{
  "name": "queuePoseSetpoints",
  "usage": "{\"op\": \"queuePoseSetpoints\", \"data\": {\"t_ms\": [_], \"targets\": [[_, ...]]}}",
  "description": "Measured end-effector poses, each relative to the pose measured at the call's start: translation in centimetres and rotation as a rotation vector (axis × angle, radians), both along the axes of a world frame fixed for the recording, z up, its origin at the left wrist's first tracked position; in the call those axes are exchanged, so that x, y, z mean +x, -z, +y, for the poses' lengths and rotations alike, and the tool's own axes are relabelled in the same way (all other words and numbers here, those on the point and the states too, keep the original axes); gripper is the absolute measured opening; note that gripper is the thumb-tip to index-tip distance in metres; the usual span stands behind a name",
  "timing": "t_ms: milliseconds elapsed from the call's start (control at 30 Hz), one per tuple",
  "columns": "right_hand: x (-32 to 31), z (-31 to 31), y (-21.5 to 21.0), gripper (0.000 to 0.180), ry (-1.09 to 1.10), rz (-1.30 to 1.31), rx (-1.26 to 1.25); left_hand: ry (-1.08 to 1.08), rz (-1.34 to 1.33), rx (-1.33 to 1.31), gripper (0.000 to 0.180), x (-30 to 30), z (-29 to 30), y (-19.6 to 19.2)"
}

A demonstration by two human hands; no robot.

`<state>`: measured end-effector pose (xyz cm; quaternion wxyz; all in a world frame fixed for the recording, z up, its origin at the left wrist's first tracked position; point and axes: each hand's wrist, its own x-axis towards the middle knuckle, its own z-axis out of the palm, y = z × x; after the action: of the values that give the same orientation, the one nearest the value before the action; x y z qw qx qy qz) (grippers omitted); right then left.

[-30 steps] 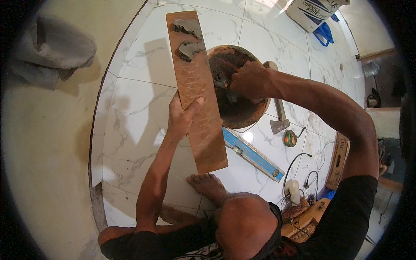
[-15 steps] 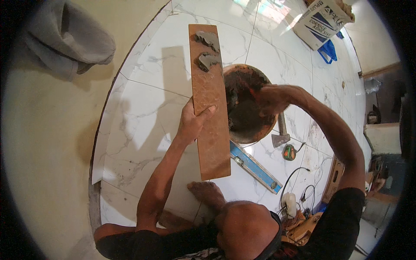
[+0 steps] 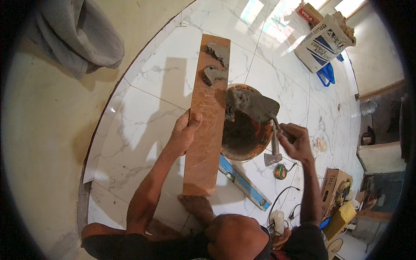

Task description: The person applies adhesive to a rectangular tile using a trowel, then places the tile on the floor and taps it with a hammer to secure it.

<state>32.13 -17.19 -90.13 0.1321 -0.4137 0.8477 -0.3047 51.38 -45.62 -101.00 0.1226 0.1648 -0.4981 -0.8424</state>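
Note:
My left hand [image 3: 184, 134] grips a long brown tile strip [image 3: 203, 138] by its left edge, thumb on the face. Two dabs of grey mortar [image 3: 215, 75] sit near the strip's far end. In my right hand [image 3: 297, 141] is the handle of a trowel [image 3: 274, 119], its blade loaded with wet mortar [image 3: 253, 104]. The blade is over a round basin [image 3: 265, 145] smeared with mortar, its tip close to the strip's right edge. Part of the basin is hidden behind the strip and the trowel.
On the marble-look floor lie a blue spirit level [image 3: 248, 184], a hatchet [image 3: 273, 158] and a tape measure [image 3: 281, 171]. A white sack [image 3: 323, 43] stands far right, a cardboard box [image 3: 334, 186] near right. Grey cloth [image 3: 82, 39] is at the far left.
My right hand has come out from over the basin toward me and right, bringing up the trowel with mortar on it. The strip tilts slightly differently, still in my left hand.

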Motion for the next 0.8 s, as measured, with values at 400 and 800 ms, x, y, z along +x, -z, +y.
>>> {"op": "queuePoseSetpoints", "data": {"t_ms": [400,800], "targets": [[3.8,-5.4,5.5,0.038,-0.050,0.726,-0.297,-0.068,-0.008,-0.181,0.053,0.6,-1.2,-3.1],[7.0,-6.1,7.0,0.037,-0.147,0.645,-0.244,-0.105,-0.058,-0.222,0.052,0.7,-2.0,-5.6]]}}
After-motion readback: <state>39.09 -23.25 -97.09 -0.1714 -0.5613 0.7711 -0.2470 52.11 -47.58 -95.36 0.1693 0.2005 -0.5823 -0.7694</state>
